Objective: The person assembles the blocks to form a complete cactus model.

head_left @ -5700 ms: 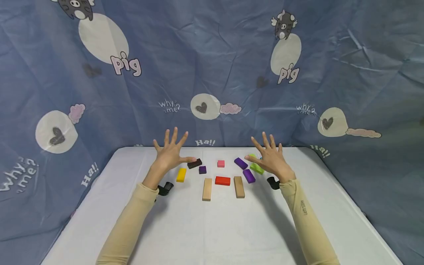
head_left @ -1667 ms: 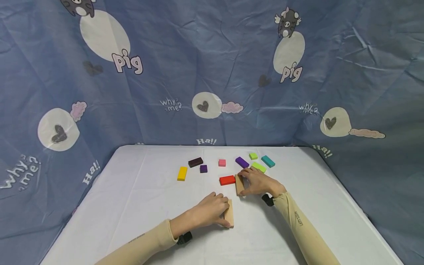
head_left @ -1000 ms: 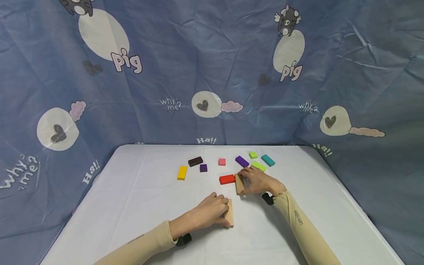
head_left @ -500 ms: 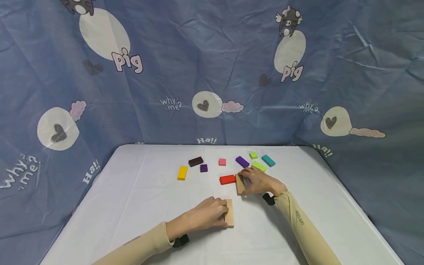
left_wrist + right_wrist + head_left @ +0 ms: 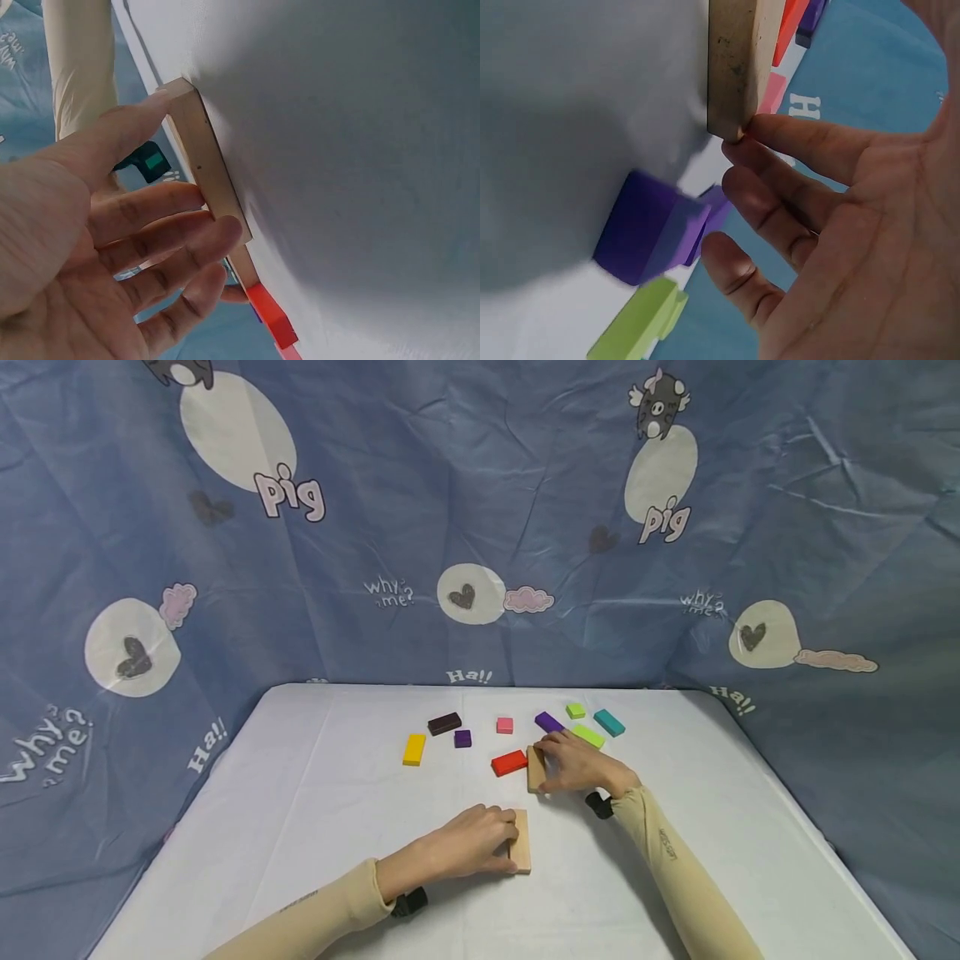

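In the head view my left hand holds a plain wooden block lying flat near the table's middle. The left wrist view shows my thumb at one end of that block and my fingers along its side. Farther back, my right hand grips a second plain wooden block by its ends. A fingertip presses that block's end in the right wrist view; the thumb is out of frame there. A red block, slightly turned, touches the second wooden block's left side.
Behind lie a yellow block, a dark brown block, small purple, pink and green blocks, a teal block and a longer green one. Purple blocks sit by my right hand.
Both hands came down from spread and raised onto the wooden blocks. The left block moved toward me and right. Lately the right hand slid its block slightly left and away, shifting and turning the red block.
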`<state>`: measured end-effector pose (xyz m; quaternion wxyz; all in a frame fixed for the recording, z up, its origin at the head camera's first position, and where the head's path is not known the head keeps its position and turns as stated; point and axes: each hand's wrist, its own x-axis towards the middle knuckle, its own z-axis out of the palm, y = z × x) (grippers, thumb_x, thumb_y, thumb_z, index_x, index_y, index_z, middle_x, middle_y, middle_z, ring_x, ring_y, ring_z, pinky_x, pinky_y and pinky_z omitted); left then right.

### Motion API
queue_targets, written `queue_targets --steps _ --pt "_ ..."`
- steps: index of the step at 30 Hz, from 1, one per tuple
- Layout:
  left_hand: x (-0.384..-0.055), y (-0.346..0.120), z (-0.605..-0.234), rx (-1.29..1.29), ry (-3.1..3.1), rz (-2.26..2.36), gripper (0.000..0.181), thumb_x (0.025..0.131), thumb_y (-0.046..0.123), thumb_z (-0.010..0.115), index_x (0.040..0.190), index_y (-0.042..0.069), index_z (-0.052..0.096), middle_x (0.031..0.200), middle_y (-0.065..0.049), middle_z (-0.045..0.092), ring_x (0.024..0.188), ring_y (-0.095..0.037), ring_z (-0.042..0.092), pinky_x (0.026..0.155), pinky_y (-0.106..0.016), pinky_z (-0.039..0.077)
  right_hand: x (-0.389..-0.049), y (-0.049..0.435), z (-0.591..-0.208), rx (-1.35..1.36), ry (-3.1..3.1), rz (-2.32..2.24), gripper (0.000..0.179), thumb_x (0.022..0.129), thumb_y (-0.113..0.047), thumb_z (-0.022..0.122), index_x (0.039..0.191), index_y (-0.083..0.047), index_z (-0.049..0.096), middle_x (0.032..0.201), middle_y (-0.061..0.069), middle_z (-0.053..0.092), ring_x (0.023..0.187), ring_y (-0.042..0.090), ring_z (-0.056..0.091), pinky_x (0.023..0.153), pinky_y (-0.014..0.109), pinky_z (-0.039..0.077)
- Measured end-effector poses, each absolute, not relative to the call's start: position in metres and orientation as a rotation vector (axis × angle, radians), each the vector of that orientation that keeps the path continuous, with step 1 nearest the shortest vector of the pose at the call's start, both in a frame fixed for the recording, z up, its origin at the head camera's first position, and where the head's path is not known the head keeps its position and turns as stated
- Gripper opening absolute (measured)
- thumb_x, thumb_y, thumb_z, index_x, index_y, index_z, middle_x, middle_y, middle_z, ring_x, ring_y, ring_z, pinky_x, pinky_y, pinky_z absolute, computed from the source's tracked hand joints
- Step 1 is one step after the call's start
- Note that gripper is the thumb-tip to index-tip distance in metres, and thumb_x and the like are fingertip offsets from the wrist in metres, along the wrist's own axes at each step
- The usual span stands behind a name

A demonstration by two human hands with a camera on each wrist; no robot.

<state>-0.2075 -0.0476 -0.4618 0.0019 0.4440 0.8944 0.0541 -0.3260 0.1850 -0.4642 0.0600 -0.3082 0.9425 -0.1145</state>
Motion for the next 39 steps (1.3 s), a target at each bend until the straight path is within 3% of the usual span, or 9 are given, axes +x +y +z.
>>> queue_targets --steps 8,24,31,39 --pt "-0.208 -0.049 -0.460 1.376 2.795 0.208 0.036 0.079 0.044 0.076 0.100 0.015 0.072 0.086 0.009 0.057 0.072 -0.003 0.048 0.067 -0.021 0.043 -0.335 0.166 -0.465 -0.899 2.844 -0.354 0.077 0.071 -0.049 0.078 0.135 -0.012 0.055 0.136 0.007 0.051 0.123 0.025 0.047 0.105 0.045 0.039" --pt "-0.210 -0.048 -0.461 1.372 2.795 0.207 0.036 0.078 0.045 0.076 0.100 0.016 0.073 0.088 0.009 0.058 0.074 -0.002 0.048 0.068 -0.021 0.043 -0.337 0.159 -0.471 -0.964 2.808 -0.441 0.076 0.073 -0.048 0.078 0.136 -0.013 0.054 0.136 0.005 0.051 0.126 0.026 0.044 0.109 0.051 0.032" --pt "-0.211 -0.048 -0.461 1.377 2.783 0.226 0.037 0.078 0.045 0.077 0.100 0.016 0.073 0.088 0.009 0.058 0.075 -0.002 0.049 0.067 -0.021 0.043 -0.336 0.161 -0.473 -1.004 2.811 -0.497 0.066 0.081 -0.046 0.072 0.135 -0.011 0.054 0.134 0.006 0.053 0.125 0.025 0.046 0.107 0.047 0.035" --pt "-0.213 -0.049 -0.463 1.444 2.792 0.219 0.027 0.084 0.040 0.072 0.095 0.015 0.074 0.084 0.008 0.060 0.071 -0.001 0.050 0.062 -0.020 0.041 -0.334 0.161 -0.476 -1.017 2.797 -0.553 0.065 0.080 -0.044 0.075 0.133 -0.011 0.055 0.129 0.006 0.054 0.121 0.022 0.047 0.105 0.044 0.037"
